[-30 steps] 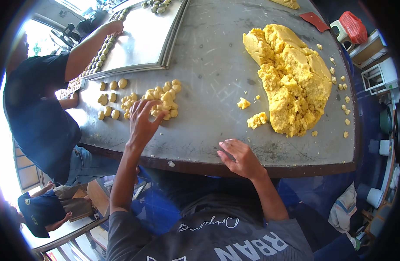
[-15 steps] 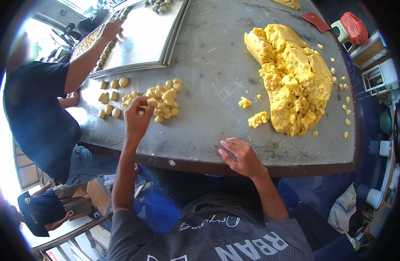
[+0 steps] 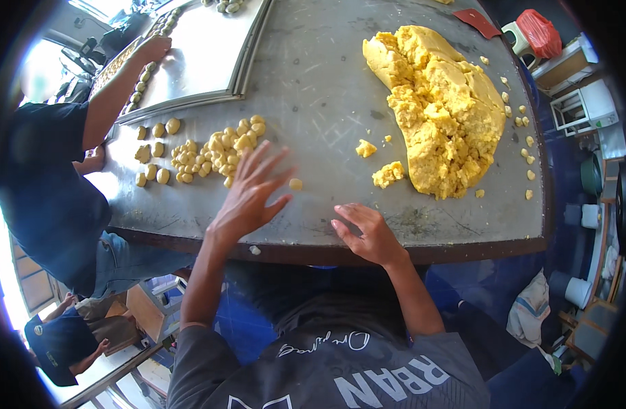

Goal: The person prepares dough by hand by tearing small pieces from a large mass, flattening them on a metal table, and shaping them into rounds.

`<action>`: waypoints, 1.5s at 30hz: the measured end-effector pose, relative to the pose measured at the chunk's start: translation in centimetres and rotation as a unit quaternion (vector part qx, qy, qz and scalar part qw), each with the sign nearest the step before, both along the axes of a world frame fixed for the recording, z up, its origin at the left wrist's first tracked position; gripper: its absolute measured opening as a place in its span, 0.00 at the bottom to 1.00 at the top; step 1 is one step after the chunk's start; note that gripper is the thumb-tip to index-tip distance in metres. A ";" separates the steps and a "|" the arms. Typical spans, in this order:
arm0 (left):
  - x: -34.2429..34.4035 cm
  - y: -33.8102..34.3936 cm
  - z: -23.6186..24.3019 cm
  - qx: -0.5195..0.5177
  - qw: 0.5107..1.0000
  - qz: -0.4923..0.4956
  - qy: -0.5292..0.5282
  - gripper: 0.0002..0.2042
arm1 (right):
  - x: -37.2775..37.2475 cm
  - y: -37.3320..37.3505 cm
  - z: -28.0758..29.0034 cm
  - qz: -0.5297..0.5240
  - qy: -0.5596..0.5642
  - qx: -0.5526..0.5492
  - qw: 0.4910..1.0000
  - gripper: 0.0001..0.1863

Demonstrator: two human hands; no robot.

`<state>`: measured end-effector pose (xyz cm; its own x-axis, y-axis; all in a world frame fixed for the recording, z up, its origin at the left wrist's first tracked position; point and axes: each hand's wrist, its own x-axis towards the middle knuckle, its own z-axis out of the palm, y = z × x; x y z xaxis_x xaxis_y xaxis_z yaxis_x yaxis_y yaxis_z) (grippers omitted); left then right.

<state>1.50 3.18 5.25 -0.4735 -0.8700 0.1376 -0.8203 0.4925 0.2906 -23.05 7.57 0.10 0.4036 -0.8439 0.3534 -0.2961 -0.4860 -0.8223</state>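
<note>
My left hand (image 3: 250, 194) is over the metal tabletop with its fingers spread, somewhat blurred, and nothing shows in it. Just right of its fingertips lies one small dough ball (image 3: 296, 185). Beyond that hand sits a pile of pale yellow dough balls (image 3: 224, 150), partly hidden by the fingers. My right hand (image 3: 367, 233) hovers near the table's front edge, fingers curved, with a gap between thumb and forefinger and nothing in it. A big crumbly yellow dough mass (image 3: 456, 116) rests to the right, with a loose dough chunk (image 3: 388, 174) beside it.
At the left a co-worker (image 3: 47, 163) reaches over a metal tray (image 3: 197, 54) edged with small greenish pieces. Larger dough balls (image 3: 158, 149) stand in rows nearby. Small dough bits (image 3: 529, 175) line the right edge. A red scraper (image 3: 476, 22) lies at the far right.
My left hand has moved right from the pile and spread its fingers, letting go of a small dough ball, which now lies on the table. My right hand stays near the front edge.
</note>
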 end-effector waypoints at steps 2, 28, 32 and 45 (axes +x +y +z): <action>1.0 0.0 1.8 -0.026 0.999 0.035 0.027 0.23 | -0.1 0.1 0.0 -0.031 -0.021 0.023 0.999 0.13; 12.6 -8.2 -4.0 -0.362 0.900 0.135 0.203 0.05 | 13.0 -14.7 10.0 -0.145 0.135 -0.416 0.888 0.37; 11.4 -8.5 -2.8 -0.354 0.902 0.129 0.210 0.05 | 13.6 -14.3 6.1 -0.152 0.068 -0.437 0.884 0.43; 11.0 -8.7 -3.3 -0.353 0.902 0.125 0.216 0.06 | 14.3 -15.2 2.3 -0.134 0.150 -0.420 0.885 0.48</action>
